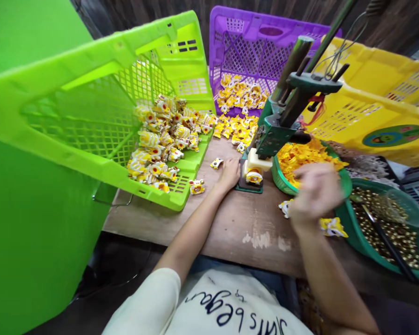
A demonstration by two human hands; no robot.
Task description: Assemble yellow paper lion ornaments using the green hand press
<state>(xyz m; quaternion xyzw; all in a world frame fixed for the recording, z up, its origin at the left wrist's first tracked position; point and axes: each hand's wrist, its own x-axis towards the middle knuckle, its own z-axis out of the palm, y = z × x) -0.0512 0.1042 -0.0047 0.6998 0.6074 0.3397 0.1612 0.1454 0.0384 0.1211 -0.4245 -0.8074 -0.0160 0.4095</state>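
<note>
On the wooden table my left hand [230, 173] rests flat beside the base of a green hand press [270, 135], its fingers stretched forward and nothing seen in them. A cream block sits under the press ram, with a small yellow-and-white plastic piece [254, 177] at its front. My right hand [316, 193] is smeared by motion in front of a green basket [276, 179] of yellow plastic parts [300, 156]; whether it holds anything is unclear. Loose cat-face pieces [333, 227] lie near my right wrist. Another small face piece [217, 163] lies just left of my left hand.
A tilted lime-green crate [181, 197] on the left holds a heap of assembled pieces [167, 135]. Behind stand a purple crate [265, 32] with more pieces and a yellow crate [373, 102]. At right, a green basin [356, 232] holds small gold parts and a black-handled scoop [387, 237].
</note>
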